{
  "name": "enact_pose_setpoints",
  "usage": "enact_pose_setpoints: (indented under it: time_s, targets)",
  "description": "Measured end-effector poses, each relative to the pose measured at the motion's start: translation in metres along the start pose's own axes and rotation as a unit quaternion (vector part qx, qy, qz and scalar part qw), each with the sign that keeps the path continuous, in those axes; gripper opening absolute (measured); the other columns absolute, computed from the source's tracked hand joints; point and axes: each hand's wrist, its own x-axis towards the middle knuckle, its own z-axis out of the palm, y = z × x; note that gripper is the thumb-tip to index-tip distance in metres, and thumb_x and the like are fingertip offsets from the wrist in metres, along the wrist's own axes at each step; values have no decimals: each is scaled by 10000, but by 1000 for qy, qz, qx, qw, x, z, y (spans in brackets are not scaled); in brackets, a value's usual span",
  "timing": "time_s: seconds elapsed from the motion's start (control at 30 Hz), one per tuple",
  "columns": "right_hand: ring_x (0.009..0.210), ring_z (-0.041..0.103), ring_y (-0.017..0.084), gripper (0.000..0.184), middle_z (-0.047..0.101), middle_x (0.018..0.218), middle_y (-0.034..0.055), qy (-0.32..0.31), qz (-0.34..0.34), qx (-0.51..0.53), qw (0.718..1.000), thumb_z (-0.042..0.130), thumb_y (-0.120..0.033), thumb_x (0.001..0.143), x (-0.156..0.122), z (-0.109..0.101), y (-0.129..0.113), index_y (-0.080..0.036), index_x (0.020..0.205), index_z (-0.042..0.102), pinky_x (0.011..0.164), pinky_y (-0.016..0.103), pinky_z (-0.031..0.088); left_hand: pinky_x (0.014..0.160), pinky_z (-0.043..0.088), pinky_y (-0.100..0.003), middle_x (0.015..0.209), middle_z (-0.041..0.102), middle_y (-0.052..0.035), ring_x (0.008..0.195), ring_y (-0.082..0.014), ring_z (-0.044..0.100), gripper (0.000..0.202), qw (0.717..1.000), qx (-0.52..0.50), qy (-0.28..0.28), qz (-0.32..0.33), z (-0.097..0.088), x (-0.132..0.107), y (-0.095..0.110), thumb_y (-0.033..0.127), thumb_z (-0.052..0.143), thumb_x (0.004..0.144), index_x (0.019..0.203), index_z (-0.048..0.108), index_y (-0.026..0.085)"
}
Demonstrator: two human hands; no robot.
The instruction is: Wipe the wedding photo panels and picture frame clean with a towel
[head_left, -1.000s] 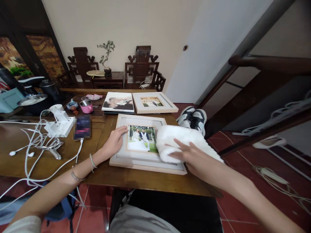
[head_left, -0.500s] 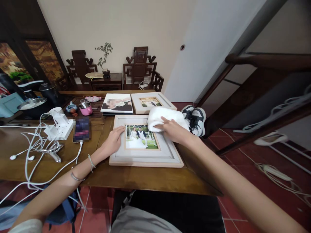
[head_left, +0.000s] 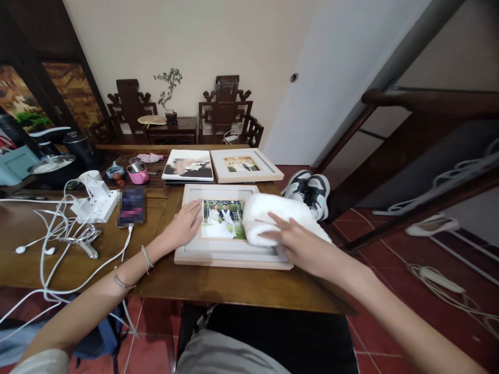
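Note:
A pale wooden picture frame (head_left: pixel 218 254) with a wedding photo lies flat on the wooden table (head_left: pixel 218 285) in front of me. My left hand (head_left: pixel 181 226) rests flat on the frame's left border, fingers stretched out. A white fluffy cloth (head_left: pixel 268 215) covers the frame's right side, and my right hand (head_left: pixel 296 241) presses down on it with fingers spread.
Behind lie a second pale frame (head_left: pixel 245 166) and a photo print (head_left: pixel 189 165). To the left are a phone (head_left: pixel 131 206), a white power strip (head_left: pixel 95 203), tangled cables with earphones (head_left: pixel 50 239) and a pink cup (head_left: pixel 138 172). Sneakers (head_left: pixel 310 189) sit beyond the table's right edge.
My right hand has drawn the cloth from the frame's far right corner back toward me over its right side. The left hand has stayed on the frame.

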Motion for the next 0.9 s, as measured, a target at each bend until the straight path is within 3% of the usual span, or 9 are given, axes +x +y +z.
enact_pose_setpoints:
  time_s: [0.13,0.23,0.33,0.5,0.6,0.77,0.9]
  targets:
    - [1369,153,333,672,371,1432,141,54,2,-26,998,340,62,639,52,2,26,-129,1252,538,1017,635,245,1087,289,-467,1421,382,-148,1333,-246,321,461,1000,11,-9,-14,0,-1,0,315,362,922,1336,398,114]
    - [1370,164,319,666,401,1416,132,67,-11,-29,997,346,62,633,58,3,30,-136,1234,554,1021,629,243,1095,277,-453,1433,358,-154,1343,-246,300,464,999,25,-1,-19,1,-1,0,318,376,915,1327,401,107]
    - [1372,158,307,643,402,1421,93,62,-29,-5,998,358,51,633,29,4,19,-181,1184,597,1048,602,235,1110,254,-431,1422,368,-169,1351,-247,278,443,999,37,12,-15,3,-1,0,307,380,910,1286,439,80]
    - [1355,233,283,584,322,1470,9,36,-27,37,998,398,-12,658,-44,8,-6,-279,1127,622,1071,521,284,1114,256,-429,1394,406,-166,1334,-242,306,410,999,45,26,-6,4,1,0,242,334,915,1274,444,79]
    - [1343,266,291,572,296,1480,6,35,-26,39,998,405,-26,665,-62,10,-12,-285,1128,619,1059,510,314,1104,277,-442,1392,404,-168,1334,-249,302,414,999,37,26,-12,5,0,0,210,335,901,1280,440,80]
    - [1346,244,322,683,441,1397,53,-9,-43,27,999,380,41,606,-29,-3,-38,-245,1184,605,1047,589,272,1089,289,-481,1384,413,-154,1322,-247,316,417,999,17,37,-20,9,0,-3,165,333,882,1280,449,113]
    - [1357,201,344,684,422,1410,61,-15,-107,35,994,379,53,610,10,-7,-75,-211,1205,591,1035,642,221,1080,307,-475,1377,419,-150,1319,-244,322,415,999,19,45,-22,11,0,-5,156,331,881,1275,456,119]
